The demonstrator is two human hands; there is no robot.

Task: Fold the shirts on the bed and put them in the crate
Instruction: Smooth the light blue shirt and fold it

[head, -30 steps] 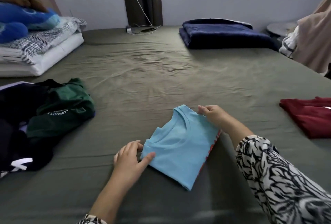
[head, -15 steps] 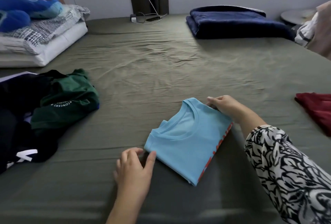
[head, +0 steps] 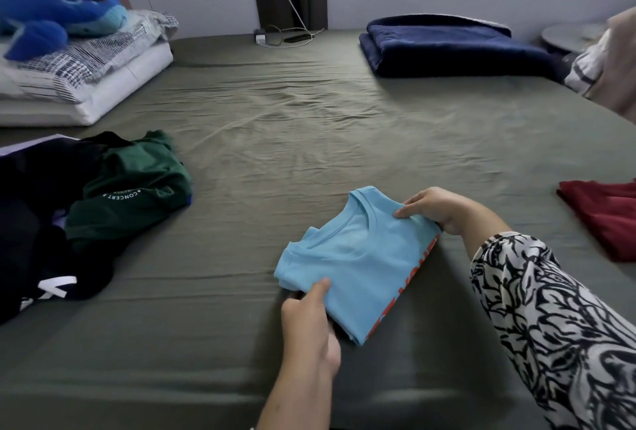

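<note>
A folded light blue shirt [head: 361, 257] with an orange print along its right edge lies on the olive bed sheet [head: 275, 140] in front of me. My left hand [head: 309, 323] grips its near left edge, thumb on top and fingers under the fabric. My right hand [head: 437, 207] pinches the far right corner by the collar. A loose pile of dark shirts [head: 38, 223] with a green one [head: 134, 192] on top lies at the left. A dark red shirt [head: 605, 216] lies at the right edge. No crate is in view.
Stacked pillows [head: 79, 82] with a blue plush toy [head: 51, 20] sit at the back left. A folded navy blanket [head: 447, 47] lies at the back right. A charger and cable [head: 275, 37] rest by the far wall. Pale cloth [head: 612, 61] hangs at the right.
My left hand slid from beside the blue shirt's corner onto its near edge and took hold of it. My right hand kept its hold on the far corner. The view tilted down.
</note>
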